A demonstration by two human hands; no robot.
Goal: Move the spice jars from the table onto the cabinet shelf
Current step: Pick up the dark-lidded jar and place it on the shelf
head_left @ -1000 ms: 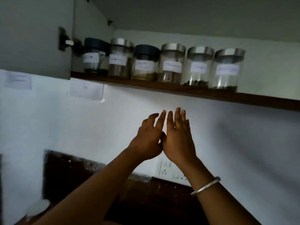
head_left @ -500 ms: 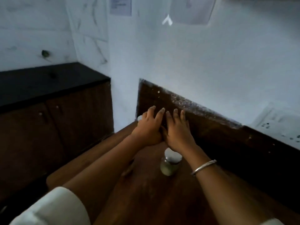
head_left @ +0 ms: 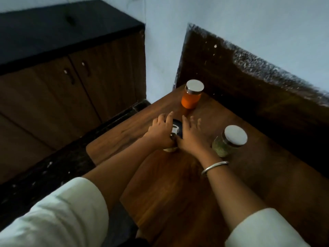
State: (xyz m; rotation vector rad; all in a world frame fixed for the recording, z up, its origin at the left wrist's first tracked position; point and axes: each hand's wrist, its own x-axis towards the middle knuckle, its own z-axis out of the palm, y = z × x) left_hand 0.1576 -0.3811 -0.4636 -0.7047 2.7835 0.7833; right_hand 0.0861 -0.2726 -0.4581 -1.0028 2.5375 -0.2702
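Three spice jars stand on the wooden table (head_left: 170,196). A dark-lidded jar (head_left: 176,131) with pale contents sits near the table's left edge, between my hands. My left hand (head_left: 160,133) presses its left side and my right hand (head_left: 191,138) its right side, fingers stretched forward. An orange jar (head_left: 191,99) with a silver lid stands farther back, by the wall. A greenish jar (head_left: 228,142) with a silver lid stands just right of my right wrist. The cabinet shelf is out of view.
A dark counter (head_left: 53,31) over wooden cabinet doors (head_left: 74,90) fills the left. A dark speckled board (head_left: 249,75) rises behind the table against the white wall. A dark stone ledge (head_left: 53,168) runs along the table's left side.
My view has dropped from the shelf with its row of jars down to the table. Both hands came down together and now flank the dark-lidded jar.
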